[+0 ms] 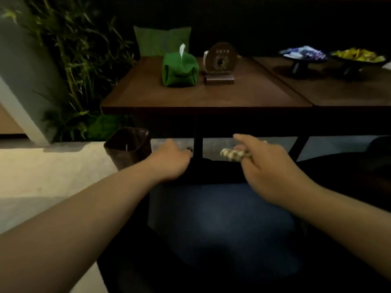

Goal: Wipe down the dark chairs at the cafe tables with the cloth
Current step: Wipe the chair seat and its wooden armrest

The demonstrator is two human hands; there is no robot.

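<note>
A dark chair (220, 220) with a blue-grey seat cushion stands below me, pushed toward the wooden table (211, 96). My left hand (171, 161) rests on the chair's dark far edge, fingers curled over it. My right hand (268, 170) holds a light patterned cloth (234, 155), bunched between thumb and fingers, just above the same far edge of the chair. The chair's dark frame blends into the shadow, so its outline is hard to tell.
A green tissue box (179, 69) and a round sign on a stand (221, 62) sit on the table. Two dishes of wrapped sweets (304, 55) stand on the adjoining table at right. A brown bin (129, 146) and bamboo plants (80, 60) are at left.
</note>
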